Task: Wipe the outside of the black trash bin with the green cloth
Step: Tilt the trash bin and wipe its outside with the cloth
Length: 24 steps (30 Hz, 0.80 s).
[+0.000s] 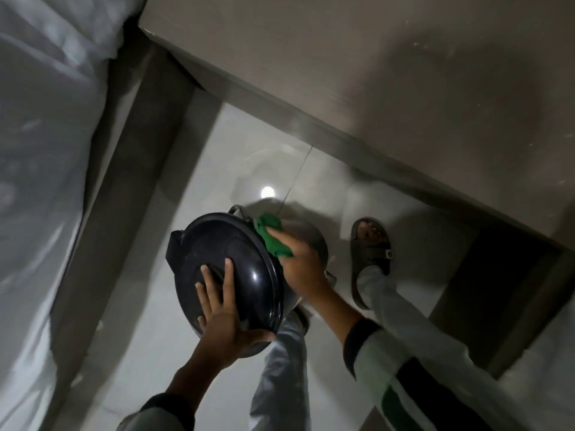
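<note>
With the left hand (217, 309) spreading over the black trash bin (224, 269) lid and the right hand (298, 262) pressing the green cloth (270, 241) sideways, the bin is risking tipping.

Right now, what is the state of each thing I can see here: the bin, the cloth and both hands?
Black trash bin: lid shut, standing on the floor.
Green cloth: bunched, pressed against the bin's right side.
Left hand: spread flat on the lid, steadying it.
Right hand: grip shut on the cloth.
</note>
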Motion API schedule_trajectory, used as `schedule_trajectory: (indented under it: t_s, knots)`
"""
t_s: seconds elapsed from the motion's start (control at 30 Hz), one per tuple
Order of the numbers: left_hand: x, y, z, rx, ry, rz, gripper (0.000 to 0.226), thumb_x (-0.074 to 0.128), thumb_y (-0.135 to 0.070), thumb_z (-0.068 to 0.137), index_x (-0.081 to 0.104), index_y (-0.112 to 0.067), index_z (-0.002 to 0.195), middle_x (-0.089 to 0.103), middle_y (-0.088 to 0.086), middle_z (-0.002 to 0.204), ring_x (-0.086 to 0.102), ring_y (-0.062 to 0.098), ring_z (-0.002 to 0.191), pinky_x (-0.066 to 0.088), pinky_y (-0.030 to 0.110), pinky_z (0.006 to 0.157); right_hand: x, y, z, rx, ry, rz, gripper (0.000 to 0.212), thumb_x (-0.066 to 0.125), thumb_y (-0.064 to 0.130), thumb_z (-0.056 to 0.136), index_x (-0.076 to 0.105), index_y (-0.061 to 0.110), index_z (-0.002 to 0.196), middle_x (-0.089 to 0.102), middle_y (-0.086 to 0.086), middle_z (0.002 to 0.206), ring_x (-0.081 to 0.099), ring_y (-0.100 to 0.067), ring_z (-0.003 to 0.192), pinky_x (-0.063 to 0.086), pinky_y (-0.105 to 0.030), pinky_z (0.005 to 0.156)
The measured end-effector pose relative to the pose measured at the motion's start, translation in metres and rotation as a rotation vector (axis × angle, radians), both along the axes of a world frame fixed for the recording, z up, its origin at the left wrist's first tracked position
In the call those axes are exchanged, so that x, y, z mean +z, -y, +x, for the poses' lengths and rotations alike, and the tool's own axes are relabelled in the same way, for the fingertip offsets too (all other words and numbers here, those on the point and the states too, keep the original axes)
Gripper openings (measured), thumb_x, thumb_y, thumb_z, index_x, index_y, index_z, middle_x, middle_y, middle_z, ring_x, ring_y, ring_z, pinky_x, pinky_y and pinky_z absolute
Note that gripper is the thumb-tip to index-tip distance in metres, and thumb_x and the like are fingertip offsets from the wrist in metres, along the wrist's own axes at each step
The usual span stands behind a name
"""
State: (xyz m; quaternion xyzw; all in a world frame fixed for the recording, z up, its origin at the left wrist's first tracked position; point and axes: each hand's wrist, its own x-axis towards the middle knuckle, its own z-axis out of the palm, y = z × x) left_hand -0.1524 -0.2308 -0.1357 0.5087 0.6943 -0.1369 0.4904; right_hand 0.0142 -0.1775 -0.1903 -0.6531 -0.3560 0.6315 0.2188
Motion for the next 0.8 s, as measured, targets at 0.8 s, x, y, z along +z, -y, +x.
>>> schedule_trajectory:
  t_s: [0.8]
  knots:
    - [-0.025, -0.066, 0.158, 0.055, -0.163, 0.172, 0.109, 0.046, -0.089, 0.068, -0.02, -0.053, 0.146, -0.033, 0.007, 0.161, -0.029, 0.038, 0.147, 0.001, 0.087, 0.1, 0.002, -0.042, 0.138, -0.273, 0.394, -0.254, 0.035, 0.06, 0.016, 0.088, 0.05, 0.012, 0.121, 0.064, -0.019, 0.117, 0.063, -0.037, 0.104, 0.05, -0.034, 0.082]
